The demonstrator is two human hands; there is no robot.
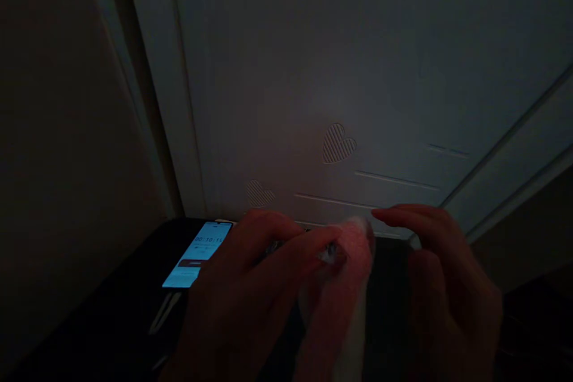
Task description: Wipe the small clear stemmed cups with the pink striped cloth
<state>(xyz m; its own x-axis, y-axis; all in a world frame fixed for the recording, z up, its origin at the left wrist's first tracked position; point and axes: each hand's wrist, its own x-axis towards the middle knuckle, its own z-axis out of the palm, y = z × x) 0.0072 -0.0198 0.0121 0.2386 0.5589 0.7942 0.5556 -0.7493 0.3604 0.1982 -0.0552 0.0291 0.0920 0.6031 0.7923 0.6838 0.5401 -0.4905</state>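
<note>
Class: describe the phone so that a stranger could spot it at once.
Start at the tall pale panel grooved with striped hearts. Along its foot, a black surface holds a flat rectangular phone at the left, partly covered by the bare left hand. Its glowing blue screen sets it apart from the dim pink-and-white fuzzy piece.

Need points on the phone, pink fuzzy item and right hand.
Phone (197,254): head view, lit screen.
Pink fuzzy item (345,289): head view, pink part.
Right hand (461,286): head view, middle of hand.

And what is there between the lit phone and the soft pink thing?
In the head view, the left hand lies between the lit phone and the soft pink thing.
</note>
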